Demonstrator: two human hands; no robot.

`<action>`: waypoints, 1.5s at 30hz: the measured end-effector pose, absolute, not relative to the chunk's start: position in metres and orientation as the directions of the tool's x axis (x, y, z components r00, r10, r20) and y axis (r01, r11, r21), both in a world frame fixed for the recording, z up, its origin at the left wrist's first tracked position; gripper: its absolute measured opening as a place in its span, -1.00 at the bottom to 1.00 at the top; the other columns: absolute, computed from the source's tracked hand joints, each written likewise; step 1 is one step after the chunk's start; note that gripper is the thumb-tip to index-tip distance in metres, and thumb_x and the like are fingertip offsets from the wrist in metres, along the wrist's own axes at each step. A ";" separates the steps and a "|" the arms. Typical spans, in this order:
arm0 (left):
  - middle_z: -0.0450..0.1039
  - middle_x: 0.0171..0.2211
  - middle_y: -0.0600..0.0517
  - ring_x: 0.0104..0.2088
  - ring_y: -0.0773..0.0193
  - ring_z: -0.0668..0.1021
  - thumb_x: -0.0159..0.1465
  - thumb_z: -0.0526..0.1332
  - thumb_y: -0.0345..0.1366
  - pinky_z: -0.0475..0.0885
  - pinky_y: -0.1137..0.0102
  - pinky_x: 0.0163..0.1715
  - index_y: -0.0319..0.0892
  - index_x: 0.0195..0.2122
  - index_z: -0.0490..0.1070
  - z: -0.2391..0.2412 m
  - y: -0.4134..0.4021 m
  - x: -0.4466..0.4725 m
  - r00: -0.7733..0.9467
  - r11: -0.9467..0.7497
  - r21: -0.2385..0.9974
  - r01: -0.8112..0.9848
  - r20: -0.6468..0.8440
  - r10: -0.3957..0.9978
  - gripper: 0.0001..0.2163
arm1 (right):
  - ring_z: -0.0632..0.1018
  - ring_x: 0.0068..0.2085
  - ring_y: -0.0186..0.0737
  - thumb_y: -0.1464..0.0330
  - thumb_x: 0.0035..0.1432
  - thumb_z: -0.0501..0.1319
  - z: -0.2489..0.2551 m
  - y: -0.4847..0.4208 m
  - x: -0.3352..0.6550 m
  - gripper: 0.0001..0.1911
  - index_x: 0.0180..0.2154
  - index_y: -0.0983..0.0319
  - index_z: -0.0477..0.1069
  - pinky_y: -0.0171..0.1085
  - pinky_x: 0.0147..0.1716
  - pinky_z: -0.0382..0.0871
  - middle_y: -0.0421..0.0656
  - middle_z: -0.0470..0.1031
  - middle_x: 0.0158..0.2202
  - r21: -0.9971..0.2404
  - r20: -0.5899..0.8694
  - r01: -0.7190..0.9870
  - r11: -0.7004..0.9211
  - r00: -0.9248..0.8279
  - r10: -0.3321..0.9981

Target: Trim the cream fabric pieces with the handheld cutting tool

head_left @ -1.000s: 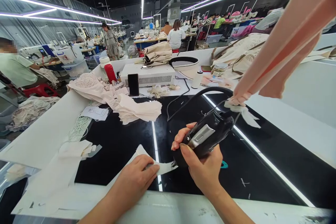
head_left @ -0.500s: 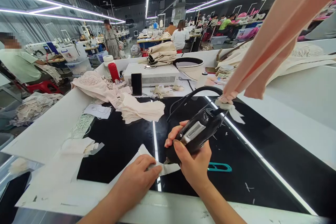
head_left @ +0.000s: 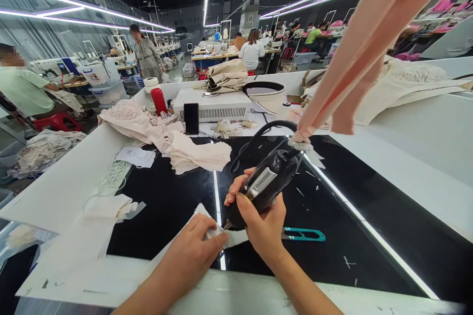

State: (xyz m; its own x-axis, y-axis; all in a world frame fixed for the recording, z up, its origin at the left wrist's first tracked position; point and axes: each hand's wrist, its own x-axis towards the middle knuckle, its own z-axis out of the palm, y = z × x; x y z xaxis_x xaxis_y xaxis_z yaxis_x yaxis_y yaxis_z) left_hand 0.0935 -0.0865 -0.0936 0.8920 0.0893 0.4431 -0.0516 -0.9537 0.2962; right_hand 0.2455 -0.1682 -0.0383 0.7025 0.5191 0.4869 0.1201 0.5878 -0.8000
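My right hand (head_left: 262,216) is wrapped around a black corded handheld power tool (head_left: 264,182), tilted with its narrow tip down by my left fingers. My left hand (head_left: 194,246) is closed on a white fabric strip (head_left: 236,238), holding it on the black tabletop (head_left: 173,211). The tool's tip is at the strip, close to my left thumb; whether it touches the cloth I cannot tell. Behind my right wrist lie teal thread snips (head_left: 305,234), their blades partly hidden. A pink cloth band (head_left: 343,59) hangs from above and is tied near the tool's cord end.
Stacked cream fabric pieces (head_left: 199,152) lie beyond my left hand. Farther back stand a phone (head_left: 191,118), a white vented box (head_left: 212,105), a red bottle (head_left: 158,101) and a round fabric-lined bin (head_left: 264,93). Cord loops (head_left: 114,174) lie at left. Other people sit at sewing tables.
My right hand and the tool have shifted slightly left along the strip, bringing the tip nearer my left thumb. The pink band has swung left with it. My left hand has barely moved.
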 end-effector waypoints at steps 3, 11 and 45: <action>0.40 -0.12 -0.12 -0.13 0.11 0.52 0.46 0.11 -0.47 0.59 0.20 -0.10 -0.16 0.03 0.49 -0.092 -0.087 0.093 0.894 -0.951 0.306 -0.050 0.439 0.094 -0.78 | 0.53 -0.46 -0.33 0.36 0.21 0.37 -0.038 -0.166 0.245 -0.72 -0.09 0.10 0.35 -0.27 -0.45 0.53 -0.30 0.50 -0.35 -0.808 0.474 0.122 0.577 0.716 0.513; 0.39 -0.11 -0.13 -0.14 0.12 0.51 0.48 0.11 -0.43 0.59 0.22 -0.16 -0.16 0.06 0.51 -0.097 -0.086 0.093 0.892 -0.938 0.344 -0.042 0.436 0.119 -0.77 | 0.51 -0.49 -0.35 0.38 0.18 0.38 -0.036 -0.157 0.241 -0.74 -0.13 0.11 0.37 -0.31 -0.50 0.48 -0.31 0.50 -0.38 -0.781 0.490 0.109 0.614 0.717 0.496; 0.53 -0.14 -0.01 -0.09 0.17 0.61 0.36 0.31 -0.46 0.53 0.18 0.11 -0.16 -0.25 0.42 -0.107 -0.055 0.123 0.902 -0.961 0.276 0.018 0.411 0.134 -0.90 | 0.60 -0.15 -0.02 0.09 -0.03 0.51 -0.063 -0.206 0.297 -0.39 0.04 0.09 0.46 -0.10 -0.19 0.59 -0.11 0.55 -0.10 -0.857 0.515 0.489 0.163 0.831 0.212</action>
State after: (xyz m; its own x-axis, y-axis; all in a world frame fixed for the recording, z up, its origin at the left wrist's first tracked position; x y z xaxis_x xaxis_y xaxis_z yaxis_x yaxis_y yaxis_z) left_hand 0.1230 -0.0549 -0.1068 0.9018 0.1344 0.4108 0.0176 -0.9611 0.2757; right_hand 0.2966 -0.2057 -0.0630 0.8309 0.2119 0.5145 0.4891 0.1631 -0.8569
